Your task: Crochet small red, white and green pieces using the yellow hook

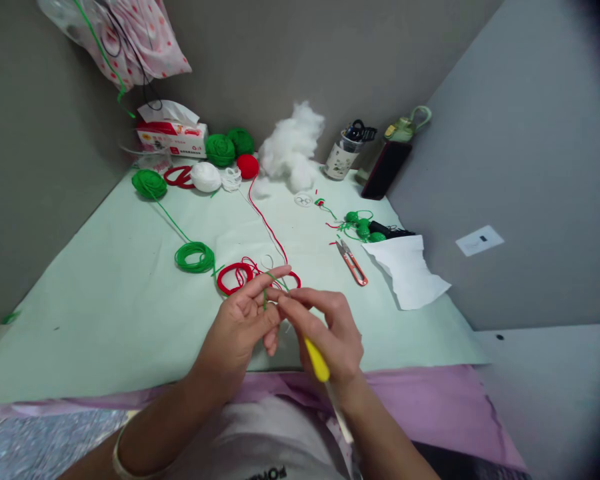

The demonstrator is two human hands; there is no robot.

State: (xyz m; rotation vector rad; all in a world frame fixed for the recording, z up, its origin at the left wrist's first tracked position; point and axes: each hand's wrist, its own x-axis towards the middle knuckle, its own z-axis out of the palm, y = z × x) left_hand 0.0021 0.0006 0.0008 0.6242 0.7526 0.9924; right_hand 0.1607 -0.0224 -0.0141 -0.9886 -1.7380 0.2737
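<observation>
My left hand point(240, 327) has green yarn point(265, 299) looped over its raised index finger, with the thumb and other fingers pinched together on it. In my right hand point(337, 333) is a crochet hook point(317, 360) with a yellow handle, its tip close to the left fingertips. The fingers hide the small piece where yarn and hook meet. Just beyond the hands lie a red ring point(220, 280) and loose red yarn point(250, 261). A coil of green yarn point(194, 267) sits to the left, its strand running back to a green ball point(149, 183).
Orange-handled thread snips point(359, 273), crumpled white paper point(415, 277) and small green balls point(363, 231) lie right. Along the back stand a tissue box point(175, 141), white yarn point(206, 177), red yarn point(247, 167), white stuffing point(290, 147), a cup point(341, 160) and a phone point(387, 170).
</observation>
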